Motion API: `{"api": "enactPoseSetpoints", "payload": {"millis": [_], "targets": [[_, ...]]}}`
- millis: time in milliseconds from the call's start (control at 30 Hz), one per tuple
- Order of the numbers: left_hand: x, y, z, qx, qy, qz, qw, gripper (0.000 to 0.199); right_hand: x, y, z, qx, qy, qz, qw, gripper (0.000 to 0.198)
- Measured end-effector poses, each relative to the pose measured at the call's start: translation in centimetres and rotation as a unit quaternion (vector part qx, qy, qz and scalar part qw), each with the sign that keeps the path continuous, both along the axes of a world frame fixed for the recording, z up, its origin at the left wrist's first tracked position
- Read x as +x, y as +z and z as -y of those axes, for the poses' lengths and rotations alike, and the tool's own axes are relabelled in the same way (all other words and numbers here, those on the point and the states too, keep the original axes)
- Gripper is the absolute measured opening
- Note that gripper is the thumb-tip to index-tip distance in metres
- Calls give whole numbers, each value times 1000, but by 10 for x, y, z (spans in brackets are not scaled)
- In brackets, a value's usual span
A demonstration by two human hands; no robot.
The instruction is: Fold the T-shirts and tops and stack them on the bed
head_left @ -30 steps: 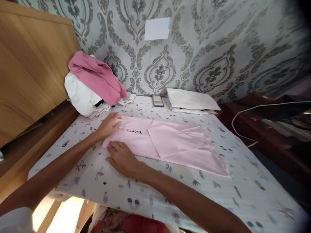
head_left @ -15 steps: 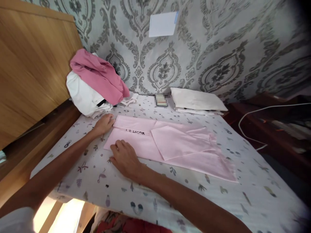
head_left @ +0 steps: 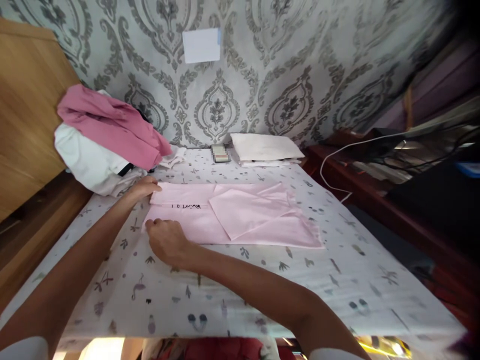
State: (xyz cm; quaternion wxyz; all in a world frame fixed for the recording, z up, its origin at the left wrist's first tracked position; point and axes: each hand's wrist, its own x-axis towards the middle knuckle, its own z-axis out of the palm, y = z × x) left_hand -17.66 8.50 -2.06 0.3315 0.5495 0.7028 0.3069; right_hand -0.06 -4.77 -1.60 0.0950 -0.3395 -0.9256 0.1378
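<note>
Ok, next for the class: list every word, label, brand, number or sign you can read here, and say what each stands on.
None can be read for certain.
Pink cloth: black lettering, partly covered by a fold; unreadable.
Small item near the wall: pixelated; unreadable.
White sheet on the wall: no writing can be made out.

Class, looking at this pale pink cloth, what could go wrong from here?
Both the left hand and right hand are at one end of the pale pink cloth, so its other end might shift. The folded flap on top could crease. The clothes pile close to the left hand might get bumped.
</note>
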Motion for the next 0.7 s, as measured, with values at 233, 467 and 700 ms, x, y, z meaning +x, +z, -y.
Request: {"api": "enactPoseSetpoints", "payload": {"millis": [233,467,700], "targets": [[47,49,3,43,19,51,998,27,54,22,-2,-116,-137,-217,959,12],[152,83,-15,86,-64,128,986,50,145,27,5,-243,-182,-469,829,7],[254,55,-37,10,-149,149,977,39,227,5,12,-306,-241,-533,751,8]]}}
